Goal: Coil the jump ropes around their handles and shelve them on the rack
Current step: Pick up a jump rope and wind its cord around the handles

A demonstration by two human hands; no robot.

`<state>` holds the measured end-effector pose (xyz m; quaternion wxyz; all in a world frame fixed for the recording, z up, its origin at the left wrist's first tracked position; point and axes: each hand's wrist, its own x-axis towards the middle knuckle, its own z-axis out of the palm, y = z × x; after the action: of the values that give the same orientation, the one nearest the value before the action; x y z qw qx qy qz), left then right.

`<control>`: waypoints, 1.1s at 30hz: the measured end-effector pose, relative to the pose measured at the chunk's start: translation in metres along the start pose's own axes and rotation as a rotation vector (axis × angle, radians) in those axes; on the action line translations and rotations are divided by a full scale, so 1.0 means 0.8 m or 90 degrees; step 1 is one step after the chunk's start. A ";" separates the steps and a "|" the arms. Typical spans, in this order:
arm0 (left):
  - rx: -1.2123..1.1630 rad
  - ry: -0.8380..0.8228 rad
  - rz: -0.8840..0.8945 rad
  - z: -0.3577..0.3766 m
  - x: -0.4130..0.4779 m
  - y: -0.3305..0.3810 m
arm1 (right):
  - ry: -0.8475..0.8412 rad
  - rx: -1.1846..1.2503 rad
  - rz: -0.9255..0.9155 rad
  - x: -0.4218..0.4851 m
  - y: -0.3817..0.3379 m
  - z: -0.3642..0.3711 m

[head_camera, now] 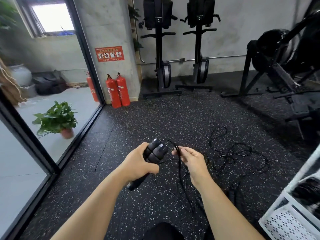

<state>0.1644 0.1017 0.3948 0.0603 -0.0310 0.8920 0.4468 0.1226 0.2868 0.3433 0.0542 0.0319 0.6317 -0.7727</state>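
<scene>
Gym floor, jump rope being gathered in both hands.

Speckled rubber floor (155,118); white rack (284,220) near right. Loose tangled ropes (239,153) on the floor, right of the hands. Left hand (138,163) clenched around the paired black handles (154,153); right hand (192,158) pinching the cord (179,163) just beside them.

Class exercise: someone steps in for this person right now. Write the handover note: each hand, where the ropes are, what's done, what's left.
Left hand: gripping the two black handles side by side.
Right hand: pinching the cord just beside the handles.
More rope lies tangled on the floor to the right.
Done: handles paired; no wraps visible.
Left: coil the cord, sort out the floor tangle, shelve everything on the white rack.
</scene>
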 end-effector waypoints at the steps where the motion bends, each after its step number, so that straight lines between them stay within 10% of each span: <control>1: -0.007 0.003 0.005 0.002 -0.004 0.001 | 0.011 0.003 -0.013 -0.004 0.002 0.002; 33: -0.137 0.033 0.012 0.028 -0.036 0.027 | -0.241 -0.355 0.015 -0.037 -0.027 0.021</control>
<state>0.1922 0.1325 0.4024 0.0294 -0.0403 0.8404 0.5396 0.1494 0.2762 0.3710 0.1860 -0.1209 0.7971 -0.5616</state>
